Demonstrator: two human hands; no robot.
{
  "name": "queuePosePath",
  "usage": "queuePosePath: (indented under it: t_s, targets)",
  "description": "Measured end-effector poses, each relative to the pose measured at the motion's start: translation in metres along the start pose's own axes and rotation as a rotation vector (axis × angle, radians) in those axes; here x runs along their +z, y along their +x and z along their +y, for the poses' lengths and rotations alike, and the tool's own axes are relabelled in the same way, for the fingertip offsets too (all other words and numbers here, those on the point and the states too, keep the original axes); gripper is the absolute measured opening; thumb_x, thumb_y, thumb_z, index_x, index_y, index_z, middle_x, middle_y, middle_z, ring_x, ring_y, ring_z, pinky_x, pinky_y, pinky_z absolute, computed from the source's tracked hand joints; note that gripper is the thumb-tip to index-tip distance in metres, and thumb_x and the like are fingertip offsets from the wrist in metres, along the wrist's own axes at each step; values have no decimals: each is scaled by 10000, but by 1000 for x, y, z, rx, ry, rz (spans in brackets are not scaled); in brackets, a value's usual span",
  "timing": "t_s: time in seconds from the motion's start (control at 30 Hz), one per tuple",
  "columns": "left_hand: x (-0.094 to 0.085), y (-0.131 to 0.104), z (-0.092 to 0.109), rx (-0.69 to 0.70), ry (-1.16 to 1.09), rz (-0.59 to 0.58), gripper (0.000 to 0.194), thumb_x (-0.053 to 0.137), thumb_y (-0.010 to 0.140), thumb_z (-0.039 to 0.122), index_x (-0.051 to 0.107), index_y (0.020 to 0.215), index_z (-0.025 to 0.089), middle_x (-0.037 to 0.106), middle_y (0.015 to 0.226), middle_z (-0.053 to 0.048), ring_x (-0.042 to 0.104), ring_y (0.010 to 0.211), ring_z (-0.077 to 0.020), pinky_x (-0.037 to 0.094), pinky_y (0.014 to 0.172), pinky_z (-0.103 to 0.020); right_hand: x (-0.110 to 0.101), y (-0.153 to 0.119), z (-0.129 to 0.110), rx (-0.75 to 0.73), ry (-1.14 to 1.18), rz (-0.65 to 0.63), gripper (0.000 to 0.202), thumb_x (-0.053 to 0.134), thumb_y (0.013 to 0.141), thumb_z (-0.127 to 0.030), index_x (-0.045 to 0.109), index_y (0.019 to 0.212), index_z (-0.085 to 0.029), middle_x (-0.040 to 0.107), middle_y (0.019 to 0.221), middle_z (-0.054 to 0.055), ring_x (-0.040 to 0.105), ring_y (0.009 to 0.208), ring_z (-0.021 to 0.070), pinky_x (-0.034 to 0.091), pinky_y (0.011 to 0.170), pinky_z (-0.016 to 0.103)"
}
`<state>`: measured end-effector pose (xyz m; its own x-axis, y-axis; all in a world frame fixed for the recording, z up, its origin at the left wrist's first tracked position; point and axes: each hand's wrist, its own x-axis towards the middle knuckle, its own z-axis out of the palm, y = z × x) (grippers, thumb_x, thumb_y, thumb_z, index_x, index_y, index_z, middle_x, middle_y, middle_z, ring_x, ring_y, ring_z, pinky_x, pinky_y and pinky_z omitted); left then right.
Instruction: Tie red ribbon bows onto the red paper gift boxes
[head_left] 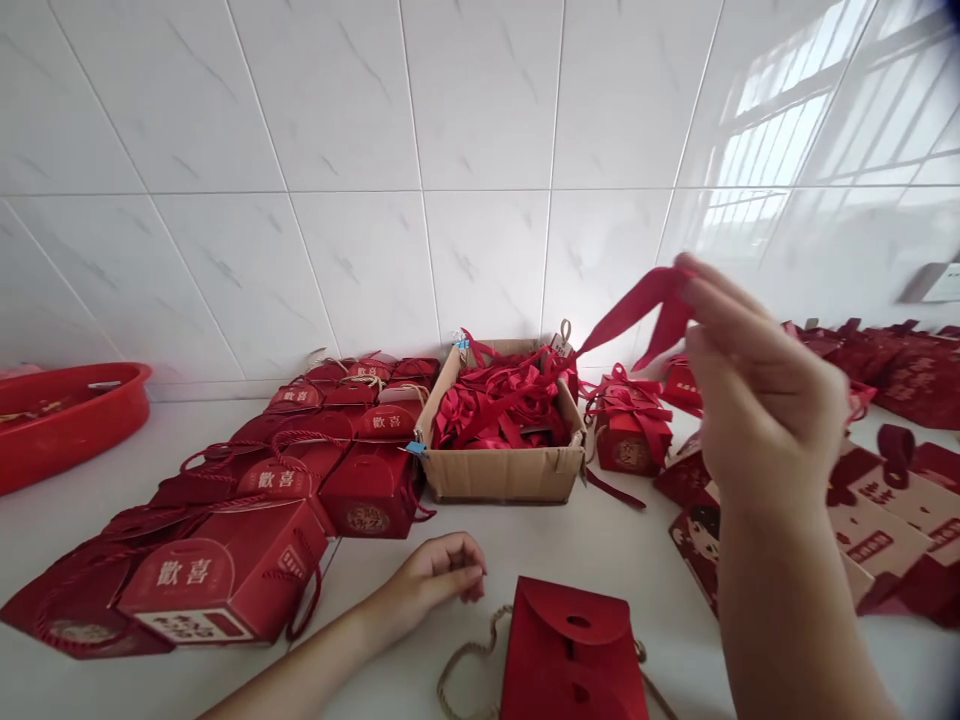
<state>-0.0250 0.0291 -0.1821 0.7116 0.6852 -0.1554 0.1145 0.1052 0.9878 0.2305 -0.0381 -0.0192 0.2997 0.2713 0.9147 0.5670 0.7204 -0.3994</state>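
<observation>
My right hand [757, 390] is raised on the right, its fingertips pinched on a red ribbon [626, 312]. One length of the ribbon slopes down toward a cardboard box [502, 475] heaped with loose red ribbons [499, 400]; another short end hangs below the fingers. Low over the white tabletop, my left hand [446, 570] has its fingers curled together, with nothing visible in them. Nearest to it is a red gift box [574, 660] with a rounded flap and a twine cord [469, 650], partly cut off by the bottom edge of view.
Rows of red gift boxes with cord handles [225, 575] cover the left. A red basin [75, 425] stands at far left. Right of the carton is a ribbon-tied red box [630, 430]. Printed boxes [874, 520] crowd the right side. A tiled wall [480, 250] rises behind.
</observation>
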Motion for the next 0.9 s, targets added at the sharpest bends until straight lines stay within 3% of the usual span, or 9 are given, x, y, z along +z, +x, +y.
queuePosePath:
  t_s: [0.13,0.27,0.33,0.43,0.53,0.6,0.73,0.83,0.9]
  targets:
    - [10,-5,11,80,134,7,331,592,800,489,555,831,162,595,754,-35,521,715,-152,398,681,-278,-5,2,-10,11,30,338,240,640,820,-149,718,1008,-276,702,1025,26,653,1003,256,517,908,493]
    - [32,-25,65,353,605,25,147,594,822,323,577,902,200,614,871,-43,535,818,-174,422,790,-293,-11,4,-10,115,-37,374,166,708,756,-181,728,914,-225,702,816,23,665,738,185,555,676,361]
    - [44,-38,104,472,765,-60,86,574,840,282,598,882,211,620,874,-39,549,806,-168,431,772,-273,-19,6,-11,216,-105,231,115,693,745,-176,720,850,-213,669,711,5,608,601,133,499,526,270]
    - [61,-51,154,477,847,-140,109,599,842,338,636,841,236,623,815,-12,569,789,-167,444,752,-256,-32,7,-14,492,-54,-200,72,675,711,-172,683,781,-186,545,525,-39,435,418,71,313,364,197]
    - [75,-49,173,449,850,-328,189,656,799,357,690,964,270,652,906,-14,605,816,-186,465,755,-262,-39,8,-15,679,309,-488,40,643,733,-219,611,739,-196,414,431,-80,374,375,64,305,375,201]
    - [82,-41,170,428,872,-485,368,716,742,292,678,1107,310,624,1142,-29,611,965,-236,469,843,-293,-39,9,-15,699,500,-418,72,613,747,-250,555,717,-221,329,406,-96,442,405,93,377,431,227]
    - [80,-26,155,345,870,-719,645,749,637,109,613,1201,390,464,1414,39,422,1301,-315,350,1063,-382,-41,16,-15,692,638,-50,101,596,734,-227,497,733,-248,269,426,-93,618,632,151,449,540,246]
    - [74,-19,144,278,900,-676,749,797,542,91,610,1189,420,456,1427,54,283,1382,-360,292,1086,-457,-51,21,-14,664,814,208,136,610,740,-128,532,758,-238,389,459,-88,660,758,117,444,545,193]
    - [73,-17,137,231,957,-569,802,838,488,144,603,1205,415,506,1390,-3,382,1304,-415,366,995,-477,-60,23,-15,624,907,332,162,585,760,-73,572,775,-233,453,459,-97,660,709,82,439,526,164]
